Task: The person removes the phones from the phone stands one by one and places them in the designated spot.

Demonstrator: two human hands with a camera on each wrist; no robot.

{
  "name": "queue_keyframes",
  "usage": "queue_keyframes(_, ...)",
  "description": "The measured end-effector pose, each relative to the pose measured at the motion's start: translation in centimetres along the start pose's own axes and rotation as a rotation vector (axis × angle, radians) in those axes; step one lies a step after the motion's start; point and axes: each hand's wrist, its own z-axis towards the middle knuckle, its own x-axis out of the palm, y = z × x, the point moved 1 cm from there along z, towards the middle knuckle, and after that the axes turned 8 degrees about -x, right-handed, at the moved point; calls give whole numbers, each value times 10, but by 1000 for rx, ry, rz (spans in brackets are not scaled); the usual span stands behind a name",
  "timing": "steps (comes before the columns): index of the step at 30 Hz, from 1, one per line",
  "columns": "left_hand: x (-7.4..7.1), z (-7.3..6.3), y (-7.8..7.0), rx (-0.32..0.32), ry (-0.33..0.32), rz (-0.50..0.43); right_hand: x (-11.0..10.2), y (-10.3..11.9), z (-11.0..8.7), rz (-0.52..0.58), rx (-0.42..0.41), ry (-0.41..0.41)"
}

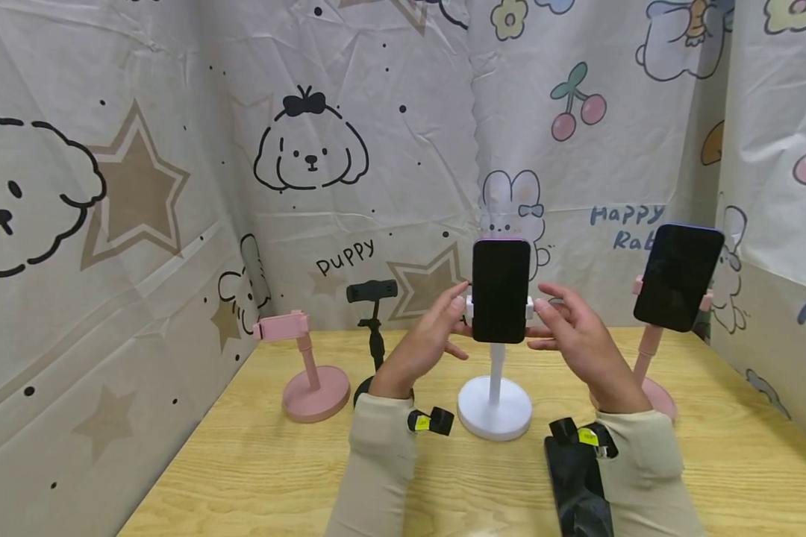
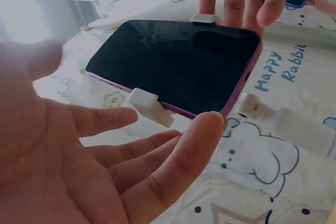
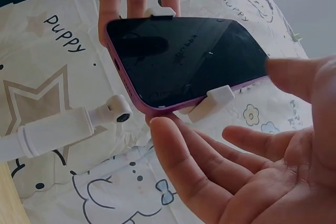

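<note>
A phone (image 1: 501, 291) with a dark screen and purple-pink frame stands upright in the white clamp of a white phone stand (image 1: 495, 421). White clamp jaws grip both its long sides. To the phone's left is my left hand (image 1: 423, 339), fingers spread and mostly straight; in the left wrist view a fingertip (image 2: 212, 121) lies right at the phone's lower corner. My right hand (image 1: 580, 339) mirrors it on the other side, fingers extended beside the clamp. In the right wrist view its fingertip (image 3: 160, 124) is close under the phone's corner. Neither hand is curled round anything.
On the right, a pink stand (image 1: 650, 343) holds another phone (image 1: 678, 277). Left of my hands stand a pink phone stand (image 1: 314, 391) and a black one (image 1: 375, 339), partly behind my left wrist. A flat black item (image 1: 574, 477) lies by my right sleeve. Printed cloth surrounds the wooden table (image 1: 242, 462).
</note>
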Motion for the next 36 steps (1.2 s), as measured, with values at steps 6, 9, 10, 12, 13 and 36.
queue_keyframes(6, -5, -6, -1, 26, -13, 74, 3, 4, -1, -10, -17, 43)
queue_keyframes(9, -7, -10, -2, 28, -9, 103, 4, 6, -1, -6, -40, 61)
queue_keyframes(10, -8, -11, -3, 33, -7, 110, 5, 6, -1, -4, -48, 68)
queue_keyframes(12, -10, -14, -5, 36, -3, 121, 6, 7, -1, 1, -69, 82)
queue_keyframes(13, -10, -15, -6, 37, 0, 124, 6, 8, -2, 5, -77, 88)
queue_keyframes(36, -26, -43, -14, 96, 31, 218, 24, 26, -11, -91, -200, 164)
